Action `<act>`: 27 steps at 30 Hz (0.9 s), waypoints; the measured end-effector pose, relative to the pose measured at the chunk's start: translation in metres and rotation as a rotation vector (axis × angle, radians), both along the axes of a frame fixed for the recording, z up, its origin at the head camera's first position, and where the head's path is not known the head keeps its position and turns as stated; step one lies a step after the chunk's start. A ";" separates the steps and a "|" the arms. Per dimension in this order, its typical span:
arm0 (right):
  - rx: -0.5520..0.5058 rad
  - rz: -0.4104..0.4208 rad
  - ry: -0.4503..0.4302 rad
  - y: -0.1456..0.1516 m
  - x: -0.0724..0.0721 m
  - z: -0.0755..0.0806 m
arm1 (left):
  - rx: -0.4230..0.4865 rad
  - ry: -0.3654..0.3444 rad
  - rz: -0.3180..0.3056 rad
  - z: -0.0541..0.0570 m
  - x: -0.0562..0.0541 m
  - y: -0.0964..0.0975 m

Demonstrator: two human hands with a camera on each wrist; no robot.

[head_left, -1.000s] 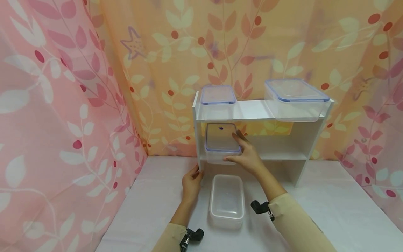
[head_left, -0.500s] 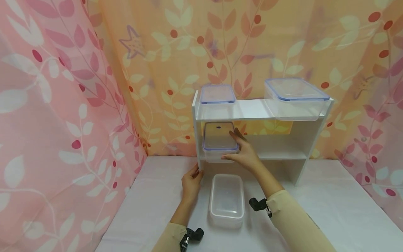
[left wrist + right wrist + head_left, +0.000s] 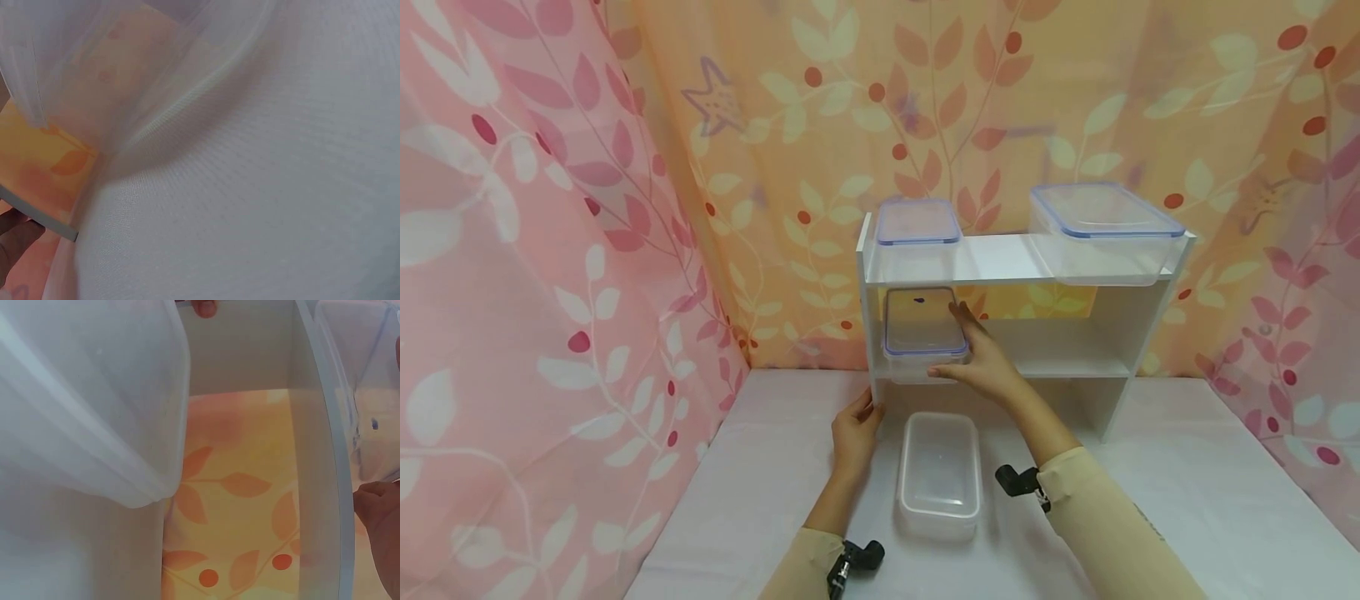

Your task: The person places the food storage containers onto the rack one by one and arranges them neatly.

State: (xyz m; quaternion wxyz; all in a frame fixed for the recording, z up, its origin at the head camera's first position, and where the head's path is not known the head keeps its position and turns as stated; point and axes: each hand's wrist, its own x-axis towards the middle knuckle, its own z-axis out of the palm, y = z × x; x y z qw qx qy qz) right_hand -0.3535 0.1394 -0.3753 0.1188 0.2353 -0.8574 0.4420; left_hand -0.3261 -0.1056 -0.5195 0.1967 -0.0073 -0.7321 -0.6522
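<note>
My right hand point(image 3: 988, 362) grips the right side of a clear plastic food container point(image 3: 925, 329) with a blue-rimmed lid, thumb in front and fingers at the lid edge. That container is at the left end of the middle shelf of a white shelf unit point(image 3: 1063, 346). My left hand point(image 3: 854, 429) holds the front edge of the unit's left side panel low down; in the left wrist view its fingers point(image 3: 22, 234) are on the panel's edge. Between my forearms, a lidless-looking translucent container point(image 3: 940, 471) rests on the table.
On the unit's top board stand a smaller blue-rimmed container point(image 3: 917, 237) at left and a larger one point(image 3: 1105, 229) at right. A white cloth covers the table point(image 3: 1210, 500). Floral curtains point(image 3: 775, 167) hang behind and at both sides.
My right hand and the container it grips have shifted slightly left, toward the side panel. My left hand stays on the panel.
</note>
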 end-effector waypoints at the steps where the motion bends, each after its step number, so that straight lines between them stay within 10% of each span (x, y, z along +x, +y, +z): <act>1: -0.001 0.000 -0.003 0.000 0.000 0.000 | -0.002 -0.002 0.001 0.000 0.000 0.000; 27: -0.013 -0.114 0.171 0.010 0.050 0.000 | -0.012 -0.021 0.005 0.001 0.000 -0.001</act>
